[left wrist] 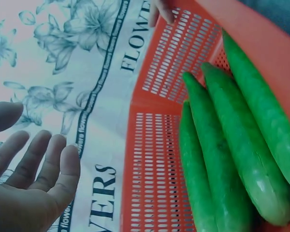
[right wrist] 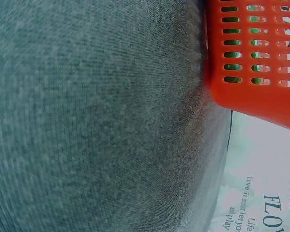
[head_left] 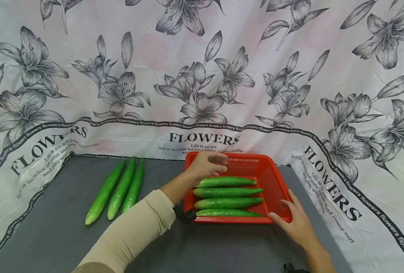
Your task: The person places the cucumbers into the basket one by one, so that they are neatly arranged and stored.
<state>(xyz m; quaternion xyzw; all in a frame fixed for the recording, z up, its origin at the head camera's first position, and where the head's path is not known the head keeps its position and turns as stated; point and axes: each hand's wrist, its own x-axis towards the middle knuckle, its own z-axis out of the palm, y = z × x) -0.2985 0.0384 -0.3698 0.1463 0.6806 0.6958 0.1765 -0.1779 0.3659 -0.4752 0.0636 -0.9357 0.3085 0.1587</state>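
A red perforated basket [head_left: 280,182] holds several green cucumbers [head_left: 228,203] lying side by side; they also show in the left wrist view [left wrist: 241,140]. Over the basket's back left part is the left hand [head_left: 207,165], empty, its fingers loosely bent. In the left wrist view that hand [left wrist: 34,179] has its palm turned up, apart from the basket [left wrist: 154,164]. The right hand [head_left: 297,222] rests on the basket's front right corner, with thumb and fingers spread along the rim. Only the basket's corner [right wrist: 251,92] shows clearly in the right wrist view.
Three more cucumbers [head_left: 121,189] lie on the grey table [head_left: 69,197], left of the basket. A white cloth [head_left: 202,76] with printed flowers hangs behind the table and runs down both sides. The left forearm crosses the table's front.
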